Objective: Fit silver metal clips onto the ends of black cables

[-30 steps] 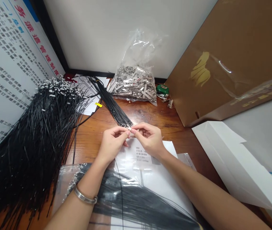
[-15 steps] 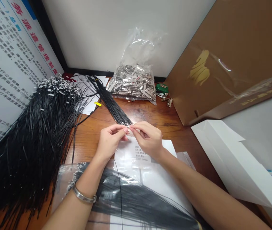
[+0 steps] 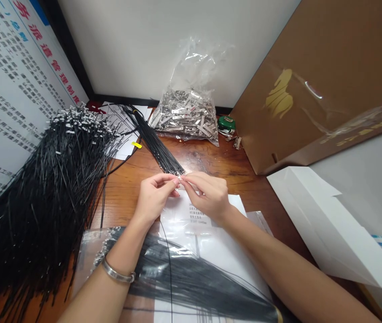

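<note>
My left hand (image 3: 155, 195) pinches the end of a thin black wire (image 3: 170, 260), whose length hangs down toward me over a clear plastic bag. Thumb and forefinger of my right hand (image 3: 207, 193) are pinched together too, their tips meeting those of the left. Whatever small part sits between the right fingertips is too small to make out. Just beyond the fingers lies a tied bundle of black wires (image 3: 159, 146) with shiny ends toward me. Beneath my forearms, the plastic bag (image 3: 88, 251) holds many more black wires.
At left rises a large heap of black wires (image 3: 66, 179) with white tips. A clear bag of metal clips (image 3: 187, 112) stands at the back beside a green tape measure (image 3: 227, 123). On the right are a brown box (image 3: 319, 80) and a white carton (image 3: 325, 229). Printed paper (image 3: 177, 211) lies under my hands.
Almost nothing differs. My fingertips stay pressed together at the same place, and the view has shifted very slightly.
</note>
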`<state>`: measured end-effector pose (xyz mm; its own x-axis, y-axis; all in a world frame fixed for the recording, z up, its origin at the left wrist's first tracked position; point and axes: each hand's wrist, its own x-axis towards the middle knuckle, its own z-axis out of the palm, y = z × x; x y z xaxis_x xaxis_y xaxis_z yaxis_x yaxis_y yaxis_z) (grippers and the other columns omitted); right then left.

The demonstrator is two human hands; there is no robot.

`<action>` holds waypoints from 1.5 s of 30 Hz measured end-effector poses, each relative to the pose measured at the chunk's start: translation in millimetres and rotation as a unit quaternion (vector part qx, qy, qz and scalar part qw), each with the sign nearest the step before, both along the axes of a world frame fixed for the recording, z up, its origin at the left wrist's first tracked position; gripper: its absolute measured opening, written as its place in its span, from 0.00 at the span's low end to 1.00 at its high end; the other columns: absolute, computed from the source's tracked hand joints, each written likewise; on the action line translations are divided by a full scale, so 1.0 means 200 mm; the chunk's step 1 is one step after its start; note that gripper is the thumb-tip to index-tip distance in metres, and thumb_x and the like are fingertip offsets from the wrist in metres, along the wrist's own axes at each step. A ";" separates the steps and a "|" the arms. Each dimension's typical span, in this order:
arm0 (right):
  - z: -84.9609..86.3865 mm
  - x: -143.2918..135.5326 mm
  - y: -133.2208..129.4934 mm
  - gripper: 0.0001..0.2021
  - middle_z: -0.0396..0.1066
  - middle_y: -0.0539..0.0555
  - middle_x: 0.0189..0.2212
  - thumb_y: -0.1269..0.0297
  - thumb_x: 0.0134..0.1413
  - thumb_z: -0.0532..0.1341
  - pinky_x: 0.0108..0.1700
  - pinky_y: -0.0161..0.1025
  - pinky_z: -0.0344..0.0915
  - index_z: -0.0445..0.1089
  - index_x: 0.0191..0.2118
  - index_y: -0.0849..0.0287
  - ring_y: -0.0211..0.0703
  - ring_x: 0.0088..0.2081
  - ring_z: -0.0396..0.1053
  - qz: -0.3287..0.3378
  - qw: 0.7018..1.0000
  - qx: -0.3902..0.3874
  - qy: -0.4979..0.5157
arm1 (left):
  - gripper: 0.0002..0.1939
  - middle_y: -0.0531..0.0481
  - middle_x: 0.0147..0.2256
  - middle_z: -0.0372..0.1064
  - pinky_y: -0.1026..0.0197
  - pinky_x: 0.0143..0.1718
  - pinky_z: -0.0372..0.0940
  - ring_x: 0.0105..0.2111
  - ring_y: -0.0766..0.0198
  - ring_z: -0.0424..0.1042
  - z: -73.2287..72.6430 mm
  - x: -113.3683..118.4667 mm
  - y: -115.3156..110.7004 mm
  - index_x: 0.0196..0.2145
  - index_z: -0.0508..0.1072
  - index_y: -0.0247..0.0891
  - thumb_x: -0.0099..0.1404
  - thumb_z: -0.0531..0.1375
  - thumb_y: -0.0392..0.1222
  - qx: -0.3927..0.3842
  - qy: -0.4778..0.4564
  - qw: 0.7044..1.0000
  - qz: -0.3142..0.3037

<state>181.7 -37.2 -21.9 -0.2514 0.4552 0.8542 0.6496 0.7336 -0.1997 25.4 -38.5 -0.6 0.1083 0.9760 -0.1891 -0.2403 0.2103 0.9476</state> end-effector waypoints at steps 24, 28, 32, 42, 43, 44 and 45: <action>0.04 0.01 0.00 0.03 0.77 0.47 0.24 0.74 0.51 0.64 0.22 0.35 0.55 0.73 0.29 0.61 0.32 0.23 0.72 -0.076 0.981 0.108 -0.145 | 0.10 0.51 0.20 0.70 0.66 0.24 0.63 0.19 0.71 0.67 0.01 0.01 0.01 0.25 0.77 0.31 0.46 0.68 0.40 -0.027 -0.019 0.999 0.004; 0.05 0.02 0.01 0.04 0.79 0.47 0.27 0.74 0.53 0.63 0.22 0.35 0.54 0.74 0.31 0.60 0.31 0.23 0.71 -0.067 0.975 0.131 -0.164 | 0.09 0.56 0.14 0.62 0.70 0.15 0.50 0.14 0.76 0.56 0.01 0.02 0.01 0.24 0.77 0.31 0.45 0.68 0.40 -0.035 -0.006 0.999 0.018; 0.05 0.04 0.02 0.04 0.79 0.47 0.28 0.73 0.52 0.63 0.21 0.36 0.53 0.75 0.31 0.59 0.31 0.23 0.70 -0.065 0.972 0.145 -0.171 | 0.10 0.58 0.13 0.58 0.69 0.13 0.40 0.12 0.78 0.48 0.03 0.04 0.00 0.25 0.77 0.31 0.45 0.68 0.41 -0.074 -0.025 0.997 0.020; 0.05 0.00 0.02 0.07 0.75 0.46 0.21 0.73 0.53 0.62 0.21 0.37 0.49 0.72 0.25 0.59 0.30 0.19 0.66 -0.098 0.970 0.156 -0.157 | 0.08 0.56 0.15 0.62 0.68 0.17 0.49 0.16 0.74 0.56 0.02 0.09 -0.02 0.23 0.76 0.33 0.43 0.68 0.39 -0.065 -0.023 0.993 0.093; 0.05 0.00 0.02 0.07 0.75 0.46 0.20 0.74 0.53 0.62 0.21 0.37 0.49 0.72 0.25 0.59 0.30 0.19 0.66 -0.096 0.971 0.159 -0.152 | 0.08 0.55 0.16 0.63 0.68 0.18 0.52 0.17 0.73 0.59 0.02 0.09 -0.02 0.22 0.76 0.34 0.43 0.67 0.39 -0.061 -0.019 0.993 0.100; 0.05 -0.01 0.03 0.07 0.74 0.46 0.20 0.74 0.52 0.62 0.21 0.37 0.49 0.72 0.25 0.60 0.30 0.19 0.66 -0.093 0.971 0.162 -0.149 | 0.07 0.55 0.16 0.64 0.68 0.19 0.54 0.18 0.72 0.61 0.02 0.10 -0.02 0.21 0.75 0.34 0.43 0.67 0.39 -0.059 -0.017 0.992 0.106; 0.05 -0.01 0.03 0.07 0.74 0.46 0.19 0.74 0.52 0.62 0.21 0.37 0.49 0.72 0.25 0.60 0.30 0.19 0.66 -0.092 0.971 0.164 -0.148 | 0.07 0.54 0.17 0.65 0.68 0.20 0.55 0.19 0.71 0.63 0.03 0.10 -0.02 0.21 0.75 0.34 0.43 0.67 0.39 -0.058 -0.016 0.992 0.110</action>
<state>180.0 -31.9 -12.3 -0.4483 0.2313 0.8634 0.7687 0.5927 0.2403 45.7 -42.4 4.5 -0.0971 0.9484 -0.3018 -0.3213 0.2571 0.9114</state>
